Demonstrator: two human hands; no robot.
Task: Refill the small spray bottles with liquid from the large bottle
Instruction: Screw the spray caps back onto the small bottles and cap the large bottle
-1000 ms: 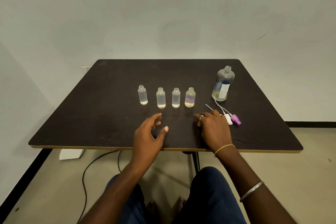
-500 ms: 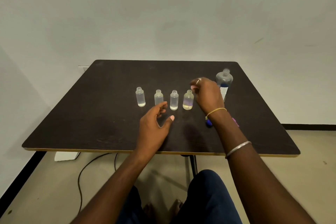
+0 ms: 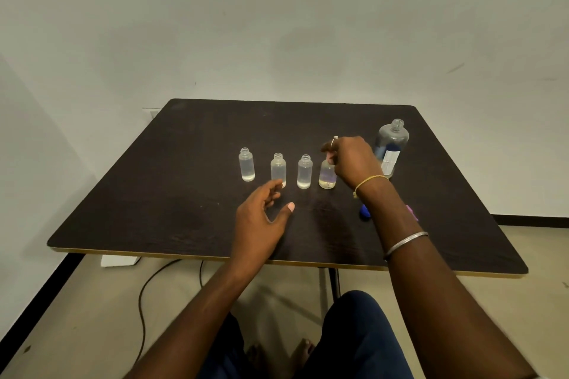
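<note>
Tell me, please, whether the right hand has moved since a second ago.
Yes: the right hand went farther across the table, from the caps to the rightmost small bottle.

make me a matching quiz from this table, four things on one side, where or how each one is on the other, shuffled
1 large bottle
2 rightmost small bottle
3 blue cap
4 left hand

a open, holding nothing
b partly hidden behind the right forearm
c labelled, standing apart from the row
d at the right end of the row

Pairs: 1-c, 2-d, 3-b, 4-a
</note>
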